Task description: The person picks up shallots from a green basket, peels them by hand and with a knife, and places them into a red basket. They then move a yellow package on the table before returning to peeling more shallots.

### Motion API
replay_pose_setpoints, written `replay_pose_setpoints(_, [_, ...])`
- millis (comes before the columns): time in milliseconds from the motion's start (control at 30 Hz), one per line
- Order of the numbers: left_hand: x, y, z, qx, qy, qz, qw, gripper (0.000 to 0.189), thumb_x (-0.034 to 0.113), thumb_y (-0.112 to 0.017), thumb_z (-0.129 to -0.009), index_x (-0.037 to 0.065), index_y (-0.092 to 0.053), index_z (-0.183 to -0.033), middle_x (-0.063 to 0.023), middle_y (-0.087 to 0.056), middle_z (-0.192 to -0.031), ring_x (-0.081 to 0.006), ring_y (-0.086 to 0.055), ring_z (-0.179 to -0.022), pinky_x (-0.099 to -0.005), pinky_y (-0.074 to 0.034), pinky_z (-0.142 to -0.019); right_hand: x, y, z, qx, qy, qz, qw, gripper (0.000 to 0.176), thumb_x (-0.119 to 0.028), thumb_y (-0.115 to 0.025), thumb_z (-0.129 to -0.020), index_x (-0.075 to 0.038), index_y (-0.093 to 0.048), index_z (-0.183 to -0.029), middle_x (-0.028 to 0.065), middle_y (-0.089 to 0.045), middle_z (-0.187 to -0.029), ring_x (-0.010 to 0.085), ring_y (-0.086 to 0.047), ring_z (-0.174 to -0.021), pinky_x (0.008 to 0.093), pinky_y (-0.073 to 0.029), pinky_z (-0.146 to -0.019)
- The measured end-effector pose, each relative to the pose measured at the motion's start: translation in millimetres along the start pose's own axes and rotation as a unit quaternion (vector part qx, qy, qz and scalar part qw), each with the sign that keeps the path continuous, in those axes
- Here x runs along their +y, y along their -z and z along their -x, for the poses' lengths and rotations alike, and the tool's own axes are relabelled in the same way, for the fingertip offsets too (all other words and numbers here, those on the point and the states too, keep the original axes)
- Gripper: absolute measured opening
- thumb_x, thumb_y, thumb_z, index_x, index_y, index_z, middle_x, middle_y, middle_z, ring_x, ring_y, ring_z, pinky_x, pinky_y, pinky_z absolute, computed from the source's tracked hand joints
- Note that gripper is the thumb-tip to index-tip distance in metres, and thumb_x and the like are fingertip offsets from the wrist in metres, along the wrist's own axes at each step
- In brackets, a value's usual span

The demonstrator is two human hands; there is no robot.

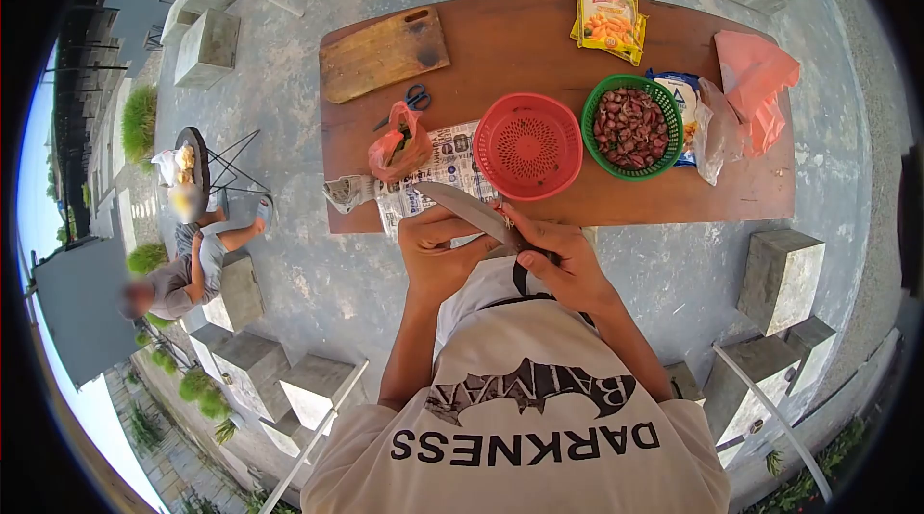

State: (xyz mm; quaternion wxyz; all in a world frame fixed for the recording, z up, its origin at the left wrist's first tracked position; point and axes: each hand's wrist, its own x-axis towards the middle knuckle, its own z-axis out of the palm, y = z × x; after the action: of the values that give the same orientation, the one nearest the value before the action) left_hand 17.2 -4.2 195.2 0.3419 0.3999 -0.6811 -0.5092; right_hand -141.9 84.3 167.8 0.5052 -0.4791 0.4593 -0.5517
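Note:
In my right hand (568, 269) I hold a knife (462, 207) by its black handle, its broad blade pointing up and to the left. My left hand (438, 249) is closed, its fingers partly hidden behind the blade. At its fingertips, against the blade, is a small reddish piece that looks like a shallot (507, 215), mostly covered. Both hands are over the near edge of the table. Just beyond them stands a red plastic basket (483, 150). Right of it, a green basket (588, 134) holds many reddish-purple shallots (630, 129).
On the brown table (510, 33) lie a wooden cutting board (385, 52), scissors (409, 102), a red plastic bag (399, 146) on newspaper (452, 148), yellow food packets (610, 25), a blue-white packet (681, 110) and pink paper (756, 81). A seated person (188, 278) is at far left.

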Motion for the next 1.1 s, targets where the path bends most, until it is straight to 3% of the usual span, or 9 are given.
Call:
replay_pose_setpoints(133, [-15.4,-9.0,2.8,-0.021,-0.030,0.104,0.994,0.026,-0.010,-0.076,-0.063,-0.002,-0.072,-0.087,-0.0133,-0.069,-0.090,-0.0176,-0.065,-0.082,-0.0259,-0.052,-0.072,1.1,-1.6,9.9,0.010,-0.055,-0.040,0.998,0.048,-0.015,-0.057,-0.091,-0.003,-0.044,-0.136,0.0011,-0.046,-0.070,0.0104,-0.042,-0.057,0.0236,-0.038,-0.055])
replay_pose_setpoints(200, [-26.7,-13.7,4.0,-0.070,-0.050,0.225,0.970,0.031,-0.012,-0.075,-0.065,-0.002,-0.069,-0.094,-0.0161,-0.066,-0.096,-0.0219,-0.065,-0.088,-0.0302,-0.055,-0.076,9.6,2.1,15.4,0.030,-0.165,-0.237,0.957,0.048,-0.023,-0.054,-0.095,-0.007,-0.042,-0.139,-0.0014,-0.042,-0.070,0.0068,-0.037,-0.048,0.0199,-0.032,-0.044])
replay_pose_setpoints(300, [-28.6,-28.1,2.2,-0.054,-0.006,0.360,0.931,0.037,-0.013,-0.073,-0.068,-0.001,-0.067,-0.102,-0.0182,-0.062,-0.105,-0.0242,-0.064,-0.094,-0.0334,-0.055,-0.081,9.9,7.4,17.5,0.048,-0.150,-0.304,0.940,0.049,-0.028,-0.051,-0.097,-0.012,-0.039,-0.141,-0.0022,-0.038,-0.068,0.0040,-0.030,-0.043,0.0176,-0.023,-0.038])
replay_pose_setpoints(367, [-31.6,-30.2,3.2,-0.062,0.001,0.369,0.927,0.037,-0.010,-0.071,-0.072,-0.002,-0.063,-0.107,-0.0186,-0.060,-0.109,-0.0251,-0.062,-0.098,-0.0363,-0.054,-0.085,5.7,19.1,20.0,0.044,-0.141,-0.282,0.948,0.049,-0.030,-0.049,-0.097,-0.014,-0.037,-0.142,-0.0028,-0.035,-0.068,0.0043,-0.032,-0.045,0.0180,-0.024,-0.037])
replay_pose_setpoints(500, [-39.0,-34.7,4.7,-0.061,0.034,0.494,0.867,0.028,0.000,-0.064,-0.083,-0.001,-0.061,-0.111,-0.0149,-0.061,-0.109,-0.0221,-0.062,-0.099,-0.0337,-0.053,-0.087,10.2,59.3,27.9,0.249,-0.124,-0.253,0.927,0.043,-0.031,-0.046,-0.098,-0.020,-0.039,-0.139,-0.0010,-0.040,-0.076,0.0047,-0.030,-0.043,0.0169,-0.023,-0.035])
replay_pose_setpoints(700, [-34.1,-31.1,-2.4,-0.040,0.132,0.614,0.777,0.025,0.010,-0.054,-0.093,0.001,-0.057,-0.116,-0.0118,-0.062,-0.110,-0.0224,-0.063,-0.100,-0.0313,-0.053,-0.086,35.5,117.7,25.3,0.346,-0.170,-0.096,0.918,0.045,-0.024,-0.044,-0.099,-0.023,-0.035,-0.143,-0.0004,-0.046,-0.082,0.0038,-0.032,-0.045,0.0165,-0.023,-0.036])
replay_pose_setpoints(867, [-22.7,-28.6,-6.1,-0.012,0.161,0.616,0.771,0.026,0.011,-0.052,-0.094,0.002,-0.055,-0.118,-0.0110,-0.062,-0.108,-0.0253,-0.063,-0.101,-0.0325,-0.054,-0.086,110.1,151.0,30.0,0.393,-0.340,0.033,0.854,0.070,-0.018,-0.045,-0.097,-0.025,0.002,-0.149,0.0027,-0.048,-0.079,0.0048,-0.034,-0.044,0.0189,-0.027,-0.036])
replay_pose_setpoints(1033, [-22.4,-26.7,-1.3,0.006,0.122,0.560,0.819,0.027,0.005,-0.055,-0.091,0.000,-0.055,-0.118,-0.0119,-0.064,-0.104,-0.0261,-0.064,-0.099,-0.0334,-0.054,-0.084,39.5,98.3,11.4,0.372,-0.239,0.011,0.897,0.063,-0.017,-0.044,-0.097,-0.022,-0.009,-0.150,-0.0002,-0.046,-0.071,0.0042,-0.032,-0.042,0.0187,-0.025,-0.035])
replay_pose_setpoints(1100, [-25.3,-25.9,1.0,0.000,0.110,0.548,0.829,0.027,0.004,-0.057,-0.090,-0.001,-0.056,-0.116,-0.0125,-0.064,-0.104,-0.0255,-0.064,-0.097,-0.0326,-0.054,-0.083,7.5,75.7,11.5,0.219,-0.116,-0.030,0.968,0.060,-0.015,-0.043,-0.097,-0.019,-0.015,-0.149,-0.0012,-0.044,-0.069,0.0030,-0.031,-0.043,0.0185,-0.025,-0.036])
